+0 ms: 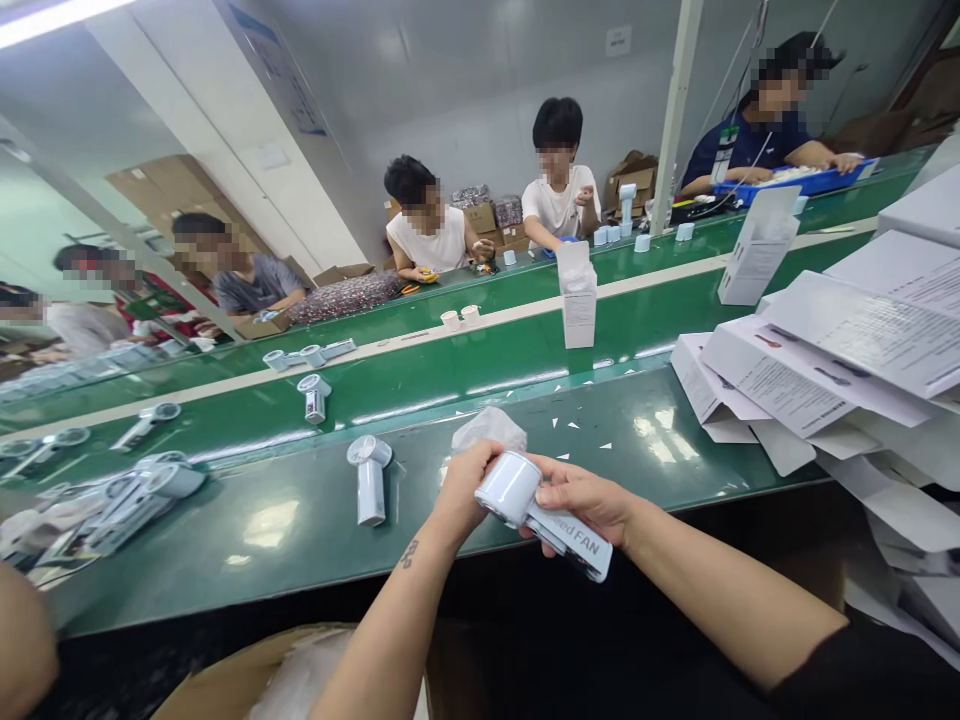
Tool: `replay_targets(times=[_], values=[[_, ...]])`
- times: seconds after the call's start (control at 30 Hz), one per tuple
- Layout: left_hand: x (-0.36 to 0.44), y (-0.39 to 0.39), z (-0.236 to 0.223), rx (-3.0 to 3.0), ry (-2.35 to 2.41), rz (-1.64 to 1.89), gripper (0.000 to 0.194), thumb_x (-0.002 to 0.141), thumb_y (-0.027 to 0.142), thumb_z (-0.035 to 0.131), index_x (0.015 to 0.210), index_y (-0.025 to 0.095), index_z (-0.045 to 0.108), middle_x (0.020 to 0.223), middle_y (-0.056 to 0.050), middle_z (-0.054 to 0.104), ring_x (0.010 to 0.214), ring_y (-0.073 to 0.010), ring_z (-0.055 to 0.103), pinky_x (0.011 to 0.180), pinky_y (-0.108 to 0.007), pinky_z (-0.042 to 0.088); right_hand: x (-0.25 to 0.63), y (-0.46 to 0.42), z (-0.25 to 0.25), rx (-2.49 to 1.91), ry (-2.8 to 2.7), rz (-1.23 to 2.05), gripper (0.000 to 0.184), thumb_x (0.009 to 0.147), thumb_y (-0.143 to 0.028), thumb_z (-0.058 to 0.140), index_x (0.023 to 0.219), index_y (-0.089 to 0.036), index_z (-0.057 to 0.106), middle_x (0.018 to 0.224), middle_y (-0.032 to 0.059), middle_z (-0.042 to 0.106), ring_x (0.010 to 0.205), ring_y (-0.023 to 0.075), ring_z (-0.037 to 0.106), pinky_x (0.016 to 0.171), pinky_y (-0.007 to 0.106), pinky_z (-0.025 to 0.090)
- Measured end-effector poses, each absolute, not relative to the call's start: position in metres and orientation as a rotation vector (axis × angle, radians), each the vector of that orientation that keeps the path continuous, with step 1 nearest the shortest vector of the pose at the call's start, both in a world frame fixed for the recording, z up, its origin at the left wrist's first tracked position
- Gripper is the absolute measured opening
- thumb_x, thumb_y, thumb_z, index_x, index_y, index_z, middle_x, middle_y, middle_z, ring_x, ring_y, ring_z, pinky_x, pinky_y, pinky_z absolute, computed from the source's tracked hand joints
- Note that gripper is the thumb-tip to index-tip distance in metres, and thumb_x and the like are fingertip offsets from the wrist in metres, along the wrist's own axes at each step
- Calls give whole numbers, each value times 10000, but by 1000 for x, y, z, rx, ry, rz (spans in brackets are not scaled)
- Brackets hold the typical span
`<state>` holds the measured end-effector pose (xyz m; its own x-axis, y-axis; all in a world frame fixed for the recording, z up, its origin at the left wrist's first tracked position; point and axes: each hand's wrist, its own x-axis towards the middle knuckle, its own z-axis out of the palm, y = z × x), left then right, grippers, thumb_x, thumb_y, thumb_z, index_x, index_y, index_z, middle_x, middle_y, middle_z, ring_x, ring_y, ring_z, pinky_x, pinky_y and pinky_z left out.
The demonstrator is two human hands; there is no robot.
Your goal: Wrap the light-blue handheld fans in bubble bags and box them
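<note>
A pale blue handheld fan (511,487) is held between both hands over the near edge of the green bench. My left hand (463,492) closes around the side of its round head. The fingers of my right hand (585,502) wrap the handle, which carries grey lettering ending in "FAN" and points down to the right. Just behind my left hand lies a crumpled clear plastic bag (491,428). Another fan (370,490) stands to the left on the bench, apart from my hands.
White printed cartons (795,370) are piled at the right. An open carton (579,305) stands on the green conveyor (420,375), with a second one (757,250) farther right. More fans (142,490) lie heaped at left. Paper scraps (574,425) dot the bench. Several co-workers sit across the line.
</note>
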<state>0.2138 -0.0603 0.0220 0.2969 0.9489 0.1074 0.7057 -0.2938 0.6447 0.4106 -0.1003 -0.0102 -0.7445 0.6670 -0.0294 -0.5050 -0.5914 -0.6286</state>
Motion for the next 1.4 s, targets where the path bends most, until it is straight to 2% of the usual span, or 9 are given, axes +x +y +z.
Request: replay_targets(times=[0.13, 0.23, 0.43, 0.6, 0.8, 0.97, 1.17, 1.3, 1.4], values=[[218, -75, 30, 1779, 1216, 763, 140, 684, 208, 585, 795, 176, 663, 745, -10, 671, 702, -156, 596, 646, -249, 454, 420, -98, 0, -471, -871, 2263, 516, 725, -276, 754, 1152, -122, 508, 902, 116, 668, 743, 220, 693, 518, 291, 583], [224, -80, 28, 1431, 1223, 1092, 127, 686, 285, 637, 720, 164, 617, 627, 10, 593, 569, -113, 525, 577, -237, 436, 427, -104, -2, -720, -829, 2156, 403, 705, -280, 760, 983, -133, 509, 842, 103, 677, 713, 216, 690, 495, 287, 573], [243, -110, 30, 2189, 1177, 1258, 55, 836, 171, 537, 803, 192, 576, 725, -13, 592, 665, -128, 534, 648, -265, 470, 439, -119, -4, -819, -768, 2078, 454, 689, -271, 780, 1003, -166, 470, 859, 81, 674, 699, 236, 697, 474, 312, 567], [242, -128, 11, 2835, 953, 1415, 254, 809, 19, 528, 1004, 180, 547, 857, -70, 607, 807, -176, 571, 755, -336, 506, 450, -132, 10, -860, -756, 1950, 583, 685, -215, 782, 1178, -215, 471, 953, 41, 619, 706, 216, 693, 499, 348, 588], [271, -130, -20, 2509, 1638, 1577, 123, 839, 73, 506, 911, 168, 537, 745, -43, 571, 664, -151, 571, 614, -269, 495, 442, -135, 0, -1055, -804, 1708, 415, 693, -289, 776, 1006, -186, 524, 981, 21, 568, 568, 115, 628, 448, 317, 577], [289, -137, -8, 2686, 1260, 1631, 187, 826, 49, 509, 962, 171, 549, 783, -66, 597, 743, -179, 591, 668, -306, 516, 447, -134, -4, -980, -676, 1831, 447, 696, -320, 776, 935, -192, 421, 845, 22, 619, 608, 184, 661, 429, 322, 556], [300, -152, -7, 2682, 998, 1388, 236, 839, 32, 489, 1019, 179, 531, 792, -68, 608, 723, -171, 597, 654, -304, 526, 456, -134, 5, -917, -645, 1842, 593, 661, -251, 775, 1119, -238, 400, 820, -17, 614, 521, 151, 618, 440, 324, 533], [310, -142, -3, 2564, 1239, 1489, 179, 868, 78, 460, 997, 187, 521, 740, -40, 580, 656, -154, 567, 606, -285, 502, 449, -136, -2, -1011, -833, 1741, 445, 674, -329, 762, 949, -218, 429, 660, -69, 550, 451, 110, 553, 429, 255, 471], [315, -136, 2, 2852, 971, 1342, 206, 853, 52, 423, 989, 159, 536, 732, -57, 565, 665, -172, 540, 596, -302, 486, 453, -131, -4, -1105, -891, 1767, 470, 610, -265, 782, 883, -222, 402, 585, -104, 490, 416, 70, 469, 405, 190, 382]])
